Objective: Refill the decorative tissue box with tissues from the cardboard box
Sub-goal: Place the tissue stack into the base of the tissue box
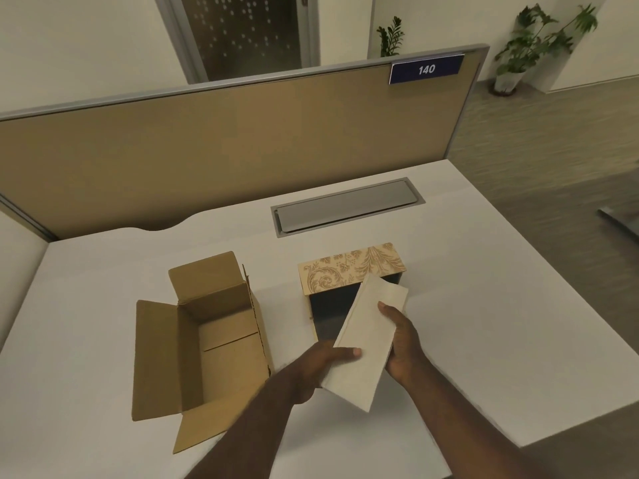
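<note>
We are gripping a stack of tissues point(367, 335) with both hands, left hand point(320, 366) and right hand point(403, 344), above the open decorative tissue box point(349, 267); the cardboard box point(207, 340) is sitting beside it on the worktop point(484, 305).

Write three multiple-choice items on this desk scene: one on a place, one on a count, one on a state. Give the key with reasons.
1. The cardboard box stands where, from the camera's view, relative to the decorative tissue box?
A. to its left
B. to its right
C. on top of it

2. How many hands hold the tissue stack?
A. none
B. one
C. two

3. The cardboard box is
A. taped shut
B. open, nothing visible inside
C. open, full of tissues

Key: 1 A, the cardboard box sits left of the patterned one. 2 C, the left hand and the right hand each have a grip on it. 3 B, its flaps are spread and the bare bottom shows.
</note>
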`<state>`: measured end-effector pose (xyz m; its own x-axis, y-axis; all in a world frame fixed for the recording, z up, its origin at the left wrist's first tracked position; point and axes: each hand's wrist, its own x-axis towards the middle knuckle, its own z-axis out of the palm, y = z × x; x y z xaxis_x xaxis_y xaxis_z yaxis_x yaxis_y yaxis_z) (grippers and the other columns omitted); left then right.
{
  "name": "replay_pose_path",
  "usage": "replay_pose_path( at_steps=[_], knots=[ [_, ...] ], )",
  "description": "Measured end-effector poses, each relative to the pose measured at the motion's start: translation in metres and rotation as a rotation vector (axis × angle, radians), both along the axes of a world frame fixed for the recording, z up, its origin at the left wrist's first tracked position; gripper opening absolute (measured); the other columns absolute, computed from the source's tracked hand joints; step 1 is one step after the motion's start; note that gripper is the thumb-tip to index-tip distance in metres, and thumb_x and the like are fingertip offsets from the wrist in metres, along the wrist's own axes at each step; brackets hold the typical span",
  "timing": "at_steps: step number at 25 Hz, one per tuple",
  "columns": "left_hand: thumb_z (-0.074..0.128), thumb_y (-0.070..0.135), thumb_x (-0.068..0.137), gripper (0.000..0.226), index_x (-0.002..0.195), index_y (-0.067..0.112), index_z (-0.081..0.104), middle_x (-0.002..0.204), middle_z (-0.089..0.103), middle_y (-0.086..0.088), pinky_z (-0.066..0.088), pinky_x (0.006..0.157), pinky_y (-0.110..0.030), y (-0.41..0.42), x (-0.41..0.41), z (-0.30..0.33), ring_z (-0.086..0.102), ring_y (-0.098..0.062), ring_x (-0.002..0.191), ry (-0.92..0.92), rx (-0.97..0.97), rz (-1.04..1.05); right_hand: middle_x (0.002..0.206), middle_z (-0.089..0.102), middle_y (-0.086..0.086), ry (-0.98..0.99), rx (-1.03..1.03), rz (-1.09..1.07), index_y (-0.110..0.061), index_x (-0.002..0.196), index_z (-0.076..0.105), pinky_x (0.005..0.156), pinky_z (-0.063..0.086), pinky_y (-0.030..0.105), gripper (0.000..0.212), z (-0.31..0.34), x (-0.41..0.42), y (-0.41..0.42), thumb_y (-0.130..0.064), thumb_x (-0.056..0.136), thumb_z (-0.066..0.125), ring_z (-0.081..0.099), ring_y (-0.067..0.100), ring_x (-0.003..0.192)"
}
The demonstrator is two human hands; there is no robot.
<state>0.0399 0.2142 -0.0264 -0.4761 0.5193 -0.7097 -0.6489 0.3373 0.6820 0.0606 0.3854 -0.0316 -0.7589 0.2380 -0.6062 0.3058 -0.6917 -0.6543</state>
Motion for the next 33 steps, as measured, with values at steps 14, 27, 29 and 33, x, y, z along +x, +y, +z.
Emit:
replay_pose_path(
  at_steps=[14, 27, 29, 33],
  knots=[
    [0.085, 0.007, 0.070, 0.066, 0.127, 0.003, 0.052, 0.124, 0.064, -0.020, 0.053, 0.098, -0.043, -0.008, -0.014, -0.027, 0.062, -0.034, 0.112, -0.123, 0.032, 0.586, 0.101, 0.066, 0.014, -0.148, -0.069, -0.014, -0.018, 0.104, 0.060, 0.082, 0.053, 0.051, 0.023, -0.025, -0.003, 0.045, -0.018, 0.082, 0.065, 0.061, 0.032, 0.096],
    [0.085, 0.002, 0.068, 0.054, 0.116, -0.009, 0.064, 0.107, 0.075, -0.020, 0.061, 0.080, -0.035, 0.005, -0.047, -0.039, 0.073, -0.030, 0.097, -0.285, 0.052, 0.733, 0.094, 0.068, 0.017, -0.229, -0.133, 0.111, -0.003, 0.101, 0.061, 0.073, 0.057, 0.055, 0.021, -0.041, -0.017, 0.081, -0.006, 0.081, 0.066, 0.063, 0.034, 0.096],
    [0.085, 0.002, 0.069, 0.051, 0.115, -0.008, 0.065, 0.110, 0.074, -0.021, 0.056, 0.092, -0.039, 0.006, -0.051, -0.040, 0.071, -0.031, 0.103, -0.298, 0.035, 0.730, 0.089, 0.072, 0.018, -0.216, -0.146, 0.114, -0.002, 0.101, 0.062, 0.068, 0.060, 0.052, 0.022, -0.045, -0.018, 0.081, -0.006, 0.080, 0.066, 0.063, 0.034, 0.096],
    [0.085, 0.001, 0.068, 0.049, 0.112, -0.008, 0.066, 0.109, 0.075, -0.021, 0.054, 0.094, -0.039, 0.008, -0.055, -0.043, 0.072, -0.031, 0.101, -0.283, 0.027, 0.739, 0.085, 0.076, 0.015, -0.197, -0.176, 0.121, -0.003, 0.106, 0.062, 0.065, 0.061, 0.044, 0.028, -0.051, -0.021, 0.083, -0.006, 0.078, 0.067, 0.064, 0.034, 0.097]
  ],
)
